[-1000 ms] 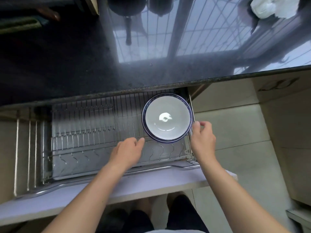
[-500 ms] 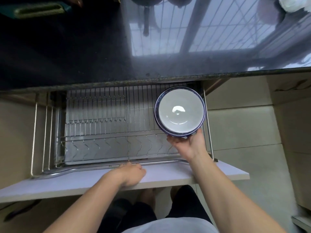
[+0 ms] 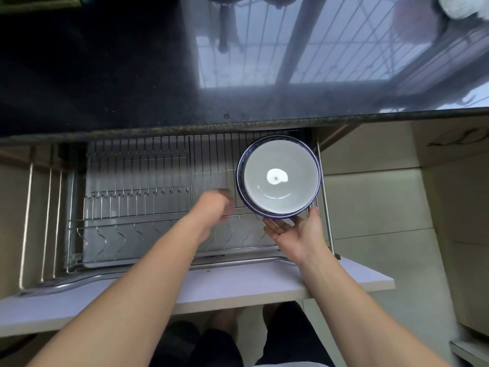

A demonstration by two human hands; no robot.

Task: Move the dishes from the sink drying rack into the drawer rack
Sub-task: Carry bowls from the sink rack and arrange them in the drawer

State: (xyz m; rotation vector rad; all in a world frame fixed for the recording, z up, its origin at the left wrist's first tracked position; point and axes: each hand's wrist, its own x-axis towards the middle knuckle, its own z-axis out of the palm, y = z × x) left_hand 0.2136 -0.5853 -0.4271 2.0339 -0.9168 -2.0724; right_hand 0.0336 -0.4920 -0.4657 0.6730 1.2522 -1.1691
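Note:
A white bowl with a dark blue rim (image 3: 279, 176) sits at the right end of the pulled-out wire drawer rack (image 3: 137, 197). My right hand (image 3: 296, 229) is palm up under the bowl's near edge, its fingers hidden beneath the rim. My left hand (image 3: 214, 207) is blurred over the rack just left of the bowl, holding nothing that I can see. The sink drying rack is not in view.
The black stone counter (image 3: 105, 75) overhangs the back of the drawer. The drawer's white front panel (image 3: 211, 287) is close to my legs. A beige cabinet side (image 3: 397, 194) stands to the right, with steel slide rails (image 3: 42, 213) on the left.
My left hand has left the drawer's front panel and moved forward over the rack toward the bowl. My right hand stays under the bowl's near edge. The view has come closer.

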